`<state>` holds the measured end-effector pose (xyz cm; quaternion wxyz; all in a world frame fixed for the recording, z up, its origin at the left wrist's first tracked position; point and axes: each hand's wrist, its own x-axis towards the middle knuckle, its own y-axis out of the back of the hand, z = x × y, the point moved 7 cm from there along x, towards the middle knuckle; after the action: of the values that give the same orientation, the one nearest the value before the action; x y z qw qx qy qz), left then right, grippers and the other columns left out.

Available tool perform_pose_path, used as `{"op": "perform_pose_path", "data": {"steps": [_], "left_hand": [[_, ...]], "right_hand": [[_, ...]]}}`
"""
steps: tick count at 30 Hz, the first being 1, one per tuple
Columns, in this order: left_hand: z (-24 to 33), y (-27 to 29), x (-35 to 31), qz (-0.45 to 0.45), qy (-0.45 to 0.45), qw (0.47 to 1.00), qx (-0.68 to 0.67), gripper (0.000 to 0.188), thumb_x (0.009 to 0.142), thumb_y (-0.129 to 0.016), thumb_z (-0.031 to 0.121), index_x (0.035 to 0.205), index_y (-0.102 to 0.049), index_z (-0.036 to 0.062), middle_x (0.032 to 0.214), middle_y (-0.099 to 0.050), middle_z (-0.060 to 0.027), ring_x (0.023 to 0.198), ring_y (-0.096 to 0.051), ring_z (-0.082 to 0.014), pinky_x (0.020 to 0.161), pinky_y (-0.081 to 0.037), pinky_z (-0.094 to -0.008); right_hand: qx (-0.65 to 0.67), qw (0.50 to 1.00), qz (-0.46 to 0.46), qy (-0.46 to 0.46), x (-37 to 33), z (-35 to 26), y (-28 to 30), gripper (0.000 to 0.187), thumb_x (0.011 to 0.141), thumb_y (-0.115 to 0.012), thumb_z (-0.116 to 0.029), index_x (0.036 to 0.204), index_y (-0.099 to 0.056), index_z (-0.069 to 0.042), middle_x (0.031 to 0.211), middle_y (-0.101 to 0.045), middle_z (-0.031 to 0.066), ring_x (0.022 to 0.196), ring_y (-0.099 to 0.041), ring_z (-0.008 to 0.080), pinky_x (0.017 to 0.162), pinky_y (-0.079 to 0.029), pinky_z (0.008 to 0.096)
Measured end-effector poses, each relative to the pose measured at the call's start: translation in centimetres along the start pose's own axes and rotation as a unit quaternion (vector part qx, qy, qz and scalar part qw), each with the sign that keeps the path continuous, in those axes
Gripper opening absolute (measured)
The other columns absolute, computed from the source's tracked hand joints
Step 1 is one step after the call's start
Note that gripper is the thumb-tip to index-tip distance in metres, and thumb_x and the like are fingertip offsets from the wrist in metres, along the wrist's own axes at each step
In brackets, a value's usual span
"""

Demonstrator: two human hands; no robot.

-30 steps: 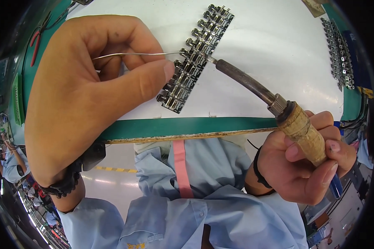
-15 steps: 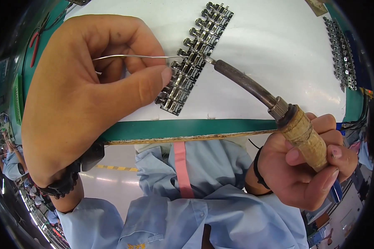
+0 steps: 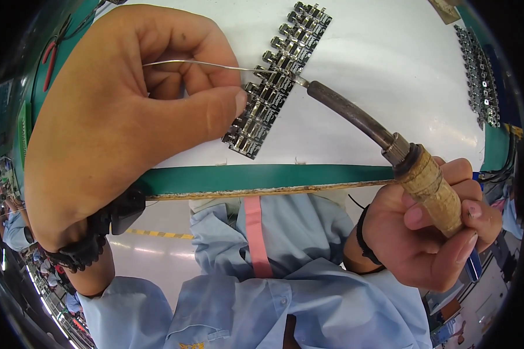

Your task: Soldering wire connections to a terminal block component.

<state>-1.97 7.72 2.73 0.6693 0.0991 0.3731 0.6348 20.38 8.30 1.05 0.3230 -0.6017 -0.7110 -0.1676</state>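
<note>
A strip of circuit boards (image 3: 269,96) is laid, slanting away rightward, right of the nearer left hand (image 3: 113,116) — solder wire (image 3: 204,63) held in curled fingers, a soldering iron (image 3: 355,112) gripped by the right hand (image 3: 416,247).

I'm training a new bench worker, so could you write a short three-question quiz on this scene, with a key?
1. Which grip holds the soldering iron?
2. True or false: the red-handled tool lies to the left of the circuit board strip under the iron's tip.
3. Fill the gap: the left grip holds a thin silver ____.

Key: 1: the right grip; 2: true; 3: wire.
</note>
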Motion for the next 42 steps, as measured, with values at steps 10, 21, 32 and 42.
{"op": "perform_pose_path", "data": {"steps": [10, 21, 32, 42], "left_hand": [[0.3, -0.1, 0.0, 0.000, -0.007, 1.000, -0.003, 0.013, 0.083, -0.071, 0.004, 0.080, -0.058, 0.0044, 0.073, -0.053, 0.0071, 0.061, -0.041, 0.0030, 0.054, -0.029, -0.0151], [-1.6, -0.3, 0.6, -0.016, 0.025, 0.997, -0.065, 0.014, 0.082, -0.069, 0.004, 0.078, -0.056, 0.0043, 0.070, -0.049, 0.0083, 0.060, -0.038, 0.0029, 0.052, -0.026, -0.0162], [-3.7, 1.7, -2.6, 0.100, -0.041, 0.983, -0.149, 0.018, 0.085, -0.066, 0.012, 0.081, -0.050, 0.0066, 0.071, -0.040, 0.0066, 0.062, -0.032, -0.0028, 0.056, -0.021, -0.0212], [-2.9, -0.7, -4.7, 0.279, -0.132, 0.936, -0.171, 0.016, 0.088, -0.065, 0.010, 0.081, -0.052, 0.0037, 0.069, -0.043, 0.0034, 0.062, -0.032, -0.0052, 0.058, -0.022, -0.0223]], "right_hand": [[0.007, 1.000, -0.004, 0.009, 0.3, 0.0, 0.5, 0.021, 0.092, -0.044, -0.018, 0.097, -0.054, 0.000, 0.056, -0.047, 0.0063, 0.055, -0.038, 0.0124, 0.056, -0.034, 0.0263], [-0.012, 0.999, -0.042, 0.012, 0.5, 0.0, 0.4, 0.023, 0.094, -0.041, -0.019, 0.100, -0.053, 0.000, 0.057, -0.047, 0.0058, 0.055, -0.038, 0.0121, 0.057, -0.035, 0.0273], [-0.008, 0.999, -0.034, -0.010, 0.2, 0.1, 0.2, 0.024, 0.096, -0.040, -0.021, 0.104, -0.051, -0.002, 0.059, -0.047, 0.0052, 0.059, -0.039, 0.0127, 0.058, -0.039, 0.0282], [-0.057, 0.995, -0.087, -0.005, 2.1, -0.8, 0.0, 0.024, 0.096, -0.043, -0.022, 0.106, -0.051, -0.002, 0.060, -0.045, 0.0032, 0.063, -0.037, 0.0128, 0.057, -0.035, 0.0266]]}}
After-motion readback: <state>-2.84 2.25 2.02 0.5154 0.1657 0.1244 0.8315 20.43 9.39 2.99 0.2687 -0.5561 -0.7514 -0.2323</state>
